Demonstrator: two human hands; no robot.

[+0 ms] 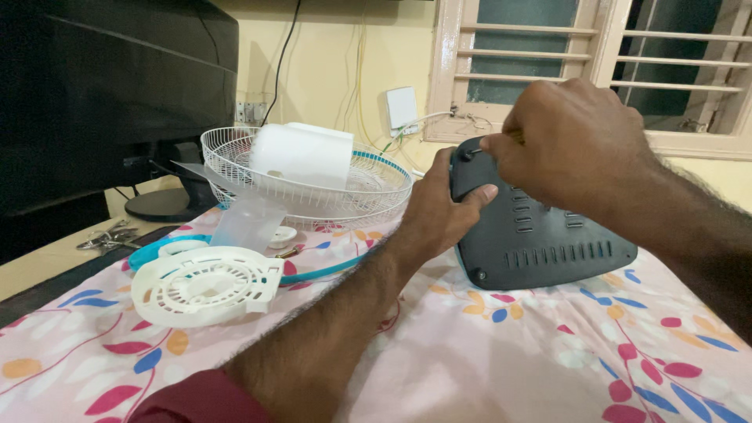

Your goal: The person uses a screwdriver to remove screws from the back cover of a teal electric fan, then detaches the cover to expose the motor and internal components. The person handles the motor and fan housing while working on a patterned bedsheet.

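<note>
Left hand (439, 211) clamped on the upper edge of the dark fan base plate (540, 235), tilted on the floral cloth (548, 352); right hand (572, 145) fisted on a mostly hidden tool at the top corner screw — best kept square, plate braced, pressure steady.

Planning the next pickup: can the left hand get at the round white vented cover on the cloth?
Probably yes: the round white vented cover lies uncovered beside the left hand, but that hand grips the dark base.
</note>
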